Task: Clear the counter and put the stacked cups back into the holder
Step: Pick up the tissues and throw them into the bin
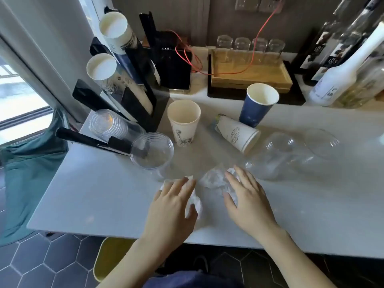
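At the far left of the pale tabletop (87, 196) stands a black cup holder (143, 104), its slanted slots carrying stacks of paper cups (113, 28) with their mouths tilted toward the camera, and a stack of clear plastic cups (106, 123) lying in the lowest slot. Just in front of it a clear plastic cup (151, 151) stands upright, and beside that a cream paper cup (184, 122) with a line drawing also stands upright. Near the front edge, the left hand (173, 206) lies over a crumpled white tissue (194, 201), fingers fairly straight and pressing on it, the thumb tucked against the paper. Just to its right, the right hand (248, 196) rests with spread, slightly bent fingers on a second crumpled wad (214, 179); whether it truly grips the wad cannot be told. Behind the hands a white paper cup (236, 133) lies on its side, and a blue paper cup (257, 104) stands upright near it. Farther right, clear plastic cups (276, 154) lie toppled on the tabletop. At the back sit a wooden tray (249, 75) with glasses and several bottles (340, 75).
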